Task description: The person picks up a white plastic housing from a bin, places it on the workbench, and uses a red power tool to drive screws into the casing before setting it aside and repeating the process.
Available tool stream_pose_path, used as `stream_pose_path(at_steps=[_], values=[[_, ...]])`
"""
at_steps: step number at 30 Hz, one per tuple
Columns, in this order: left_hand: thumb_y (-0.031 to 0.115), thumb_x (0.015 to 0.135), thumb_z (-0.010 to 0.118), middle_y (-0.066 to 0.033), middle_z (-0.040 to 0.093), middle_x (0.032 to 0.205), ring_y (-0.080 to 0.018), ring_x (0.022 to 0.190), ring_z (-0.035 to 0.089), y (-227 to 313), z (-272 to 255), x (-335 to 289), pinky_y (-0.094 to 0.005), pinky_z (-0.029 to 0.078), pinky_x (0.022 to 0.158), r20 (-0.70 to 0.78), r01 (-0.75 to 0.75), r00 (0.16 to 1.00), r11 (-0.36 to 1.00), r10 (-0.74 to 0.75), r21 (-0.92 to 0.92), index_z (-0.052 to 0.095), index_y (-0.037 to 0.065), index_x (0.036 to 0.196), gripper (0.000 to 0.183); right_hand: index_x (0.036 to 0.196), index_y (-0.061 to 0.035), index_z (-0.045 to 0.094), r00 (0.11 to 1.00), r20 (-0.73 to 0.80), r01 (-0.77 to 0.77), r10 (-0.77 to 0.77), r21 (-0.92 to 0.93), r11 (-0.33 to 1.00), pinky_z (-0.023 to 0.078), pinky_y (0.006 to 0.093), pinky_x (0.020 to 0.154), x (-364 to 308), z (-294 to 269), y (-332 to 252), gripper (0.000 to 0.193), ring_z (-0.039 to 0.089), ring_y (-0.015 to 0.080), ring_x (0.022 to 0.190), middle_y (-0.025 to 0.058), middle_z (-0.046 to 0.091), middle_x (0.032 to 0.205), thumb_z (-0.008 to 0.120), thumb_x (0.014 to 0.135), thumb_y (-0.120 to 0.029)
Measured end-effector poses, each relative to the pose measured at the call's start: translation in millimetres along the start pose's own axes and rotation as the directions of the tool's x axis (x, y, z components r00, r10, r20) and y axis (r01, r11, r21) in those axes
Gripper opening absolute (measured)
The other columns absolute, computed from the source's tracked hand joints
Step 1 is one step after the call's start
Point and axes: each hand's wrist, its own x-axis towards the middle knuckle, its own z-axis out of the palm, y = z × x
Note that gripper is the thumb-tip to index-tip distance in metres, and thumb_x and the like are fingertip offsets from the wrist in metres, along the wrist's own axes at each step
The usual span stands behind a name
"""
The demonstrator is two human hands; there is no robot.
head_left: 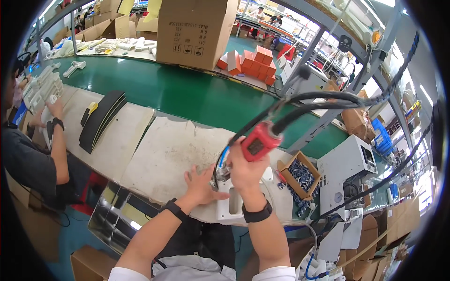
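Observation:
My right hand (pixel 247 169) is wrapped round a red power screwdriver (pixel 268 135), held upright with a thick black cable and hoses at its top. Its tip is mostly hidden behind my fingers, over a white plastic housing (pixel 225 211) with an oblong opening. My left hand (pixel 200 185) has its fingers spread beside the housing, the thumb resting at its edge. Under both lies a worn, pale work board (pixel 164 154).
Right of the housing stands a cardboard box (pixel 315 191) of small dark-blue parts, some spilled beside it. A white machine (pixel 340 173) is farther right. Curved black pads (pixel 101 121) lie to the left, near a co-worker's hand (pixel 56 108). A green conveyor belt (pixel 187 96) runs behind.

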Motion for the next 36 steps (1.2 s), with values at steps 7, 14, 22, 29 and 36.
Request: stream_pose_path(at_steps=[7,14,22,29,36], values=[[0.066,0.058,0.075,-0.0133,0.041,0.144,-0.0455,0.138,0.012,0,1,5,-0.0649,0.002,0.108,0.026,0.03,0.999,0.985,-0.035,0.171,0.022,0.013,0.149,0.118,0.087,0.0002,0.059,0.997,-0.011,0.078,-0.078,0.18,0.981,0.042,0.0215,0.047,9,-22,-71,0.011,0.054,0.0069,0.049,0.0019,0.058,0.063,0.068,0.086,-0.007],[0.065,0.059,0.075,-0.0147,0.041,0.143,-0.0448,0.138,0.013,6,3,5,-0.0651,0.004,0.107,0.017,0.031,0.999,0.983,-0.035,0.182,0.023,0.011,0.149,0.117,0.089,0.0024,0.057,0.995,-0.062,0.082,-0.08,0.021,0.996,0.039,0.023,0.043,5,-26,-13,0.007,0.052,0.0099,0.046,0.0039,0.056,0.058,0.058,0.086,-0.003],[0.051,0.065,0.077,-0.0158,0.036,0.142,-0.0442,0.134,0.022,21,30,-25,-0.0661,0.013,0.105,-0.23,-0.103,0.966,0.993,0.114,0.059,0.022,0.008,0.147,0.108,0.084,0.0005,0.056,1.0,0.006,0.005,-0.005,-0.027,1.0,0.041,0.0234,0.045,0,-30,8,0.004,0.052,0.0096,0.047,0.0027,0.056,0.059,0.059,0.084,0.0],[0.043,0.068,0.075,-0.0169,0.031,0.143,-0.0419,0.134,0.024,19,26,27,-0.0708,0.015,0.103,-0.331,0.035,0.942,0.969,0.049,0.243,0.023,0.009,0.146,0.1,0.09,0.0029,0.053,0.988,-0.128,0.097,-0.084,0.094,0.991,0.039,0.0224,0.042,3,-60,-90,0.008,0.05,0.0093,0.045,0.0032,0.054,0.057,0.058,0.084,0.002],[0.042,0.067,0.076,-0.0182,0.031,0.14,-0.0394,0.132,0.025,8,24,39,-0.0722,0.015,0.1,-0.354,0.046,0.935,0.979,0.028,0.2,0.026,0.011,0.145,0.098,0.085,0.0017,0.06,0.989,-0.142,0.058,-0.046,0.084,0.995,0.04,0.0202,0.047,0,-79,-62,0.009,0.053,0.0058,0.05,0.0009,0.058,0.062,0.067,0.085,-0.004]])
